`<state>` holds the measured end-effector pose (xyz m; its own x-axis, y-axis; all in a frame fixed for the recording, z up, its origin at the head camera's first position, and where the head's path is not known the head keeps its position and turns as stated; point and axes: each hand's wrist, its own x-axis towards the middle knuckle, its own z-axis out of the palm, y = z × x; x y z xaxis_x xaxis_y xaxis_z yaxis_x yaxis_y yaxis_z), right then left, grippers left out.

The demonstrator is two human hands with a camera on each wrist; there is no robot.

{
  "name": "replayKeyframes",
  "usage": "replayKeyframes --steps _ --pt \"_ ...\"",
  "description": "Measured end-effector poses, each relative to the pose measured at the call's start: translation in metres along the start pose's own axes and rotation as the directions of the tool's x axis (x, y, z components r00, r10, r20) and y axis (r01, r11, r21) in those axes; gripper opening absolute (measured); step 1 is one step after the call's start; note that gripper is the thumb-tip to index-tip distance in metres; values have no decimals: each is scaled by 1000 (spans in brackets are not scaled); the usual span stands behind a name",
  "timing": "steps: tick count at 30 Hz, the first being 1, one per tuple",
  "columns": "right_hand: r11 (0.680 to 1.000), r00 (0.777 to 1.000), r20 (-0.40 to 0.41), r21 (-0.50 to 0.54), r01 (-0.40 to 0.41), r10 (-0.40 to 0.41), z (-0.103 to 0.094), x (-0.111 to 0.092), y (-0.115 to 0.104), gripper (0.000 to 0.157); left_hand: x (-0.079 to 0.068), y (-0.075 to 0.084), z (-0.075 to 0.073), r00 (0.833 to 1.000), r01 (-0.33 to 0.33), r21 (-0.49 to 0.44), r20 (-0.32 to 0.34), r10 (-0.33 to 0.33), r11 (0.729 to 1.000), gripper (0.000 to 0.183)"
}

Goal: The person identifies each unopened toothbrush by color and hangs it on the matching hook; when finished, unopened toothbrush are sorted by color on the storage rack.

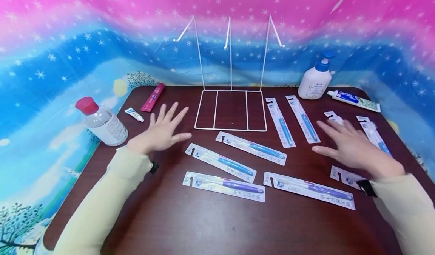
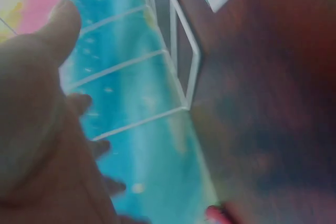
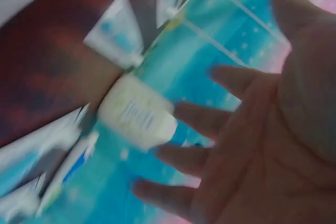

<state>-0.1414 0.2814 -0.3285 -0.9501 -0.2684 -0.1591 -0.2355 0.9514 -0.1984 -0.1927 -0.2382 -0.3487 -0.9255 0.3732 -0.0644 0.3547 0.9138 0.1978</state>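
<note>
My left hand [image 1: 160, 132] hovers over the left side of the table with its fingers spread, holding nothing. On the right, my right hand [image 1: 357, 149] is held with straight, parted fingers above several packaged toothbrushes, partly hiding some of them. Between the hands lie a blue toothbrush in its pack [image 1: 251, 148], another blue one [image 1: 222, 163] and a purple one [image 1: 224, 186]. A second purple toothbrush [image 1: 309, 190] lies nearer the right forearm. Behind them stands a white wire rack [image 1: 231, 129] with upright rods and three hooks.
On the left are a red-capped bottle [image 1: 106, 122], a small white tube [image 1: 134, 114] and a red tube [image 1: 153, 97]. At the back right stand a blue-pump bottle [image 1: 315, 81] and, lying beside it, a toothpaste tube [image 1: 355, 101]. A patterned cloth [image 1: 136, 39] hangs behind the table.
</note>
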Motion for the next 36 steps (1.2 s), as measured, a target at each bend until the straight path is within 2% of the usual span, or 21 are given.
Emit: replayKeyframes --steps 2,4,6,8,11,13,15,18,23,29,32,36 --pt "1000 998 60 26 7 -9 -5 20 -12 93 25 -6 -1 998 -66 -47 22 67 997 83" --pt "999 996 89 46 17 -21 -7 44 -23 87 50 -10 -2 990 -120 -86 64 126 989 80" --pt "998 995 104 68 7 -14 -6 69 -34 76 71 -12 -2 981 -147 -113 113 160 983 78" --pt "997 992 123 72 2 -11 -1 94 -44 68 88 -16 -1 971 -143 -116 175 162 983 79" --pt "998 988 153 57 -39 30 9 122 -60 60 102 -22 3 953 -80 -122 283 112 989 86" --pt "997 982 178 41 -71 62 15 136 -68 57 106 -26 7 933 -40 -108 352 75 993 92" --pt "993 976 186 25 -116 110 19 144 -72 53 108 -27 11 918 -12 -102 394 52 995 94" --pt "988 971 184 -1 -157 155 20 149 -72 48 111 -29 16 910 -25 -63 412 49 998 93" --pt "983 967 180 3 -184 181 17 151 -67 46 112 -29 20 909 -86 32 412 65 996 87" --pt "978 967 167 45 -204 194 17 155 -65 42 110 -21 16 907 -101 108 419 47 989 83" --pt "978 965 172 27 -205 197 18 158 -66 42 108 -22 17 906 -114 136 421 46 984 82" --pt "978 962 176 -4 -210 207 16 160 -69 41 109 -28 22 912 -135 152 405 63 979 81"
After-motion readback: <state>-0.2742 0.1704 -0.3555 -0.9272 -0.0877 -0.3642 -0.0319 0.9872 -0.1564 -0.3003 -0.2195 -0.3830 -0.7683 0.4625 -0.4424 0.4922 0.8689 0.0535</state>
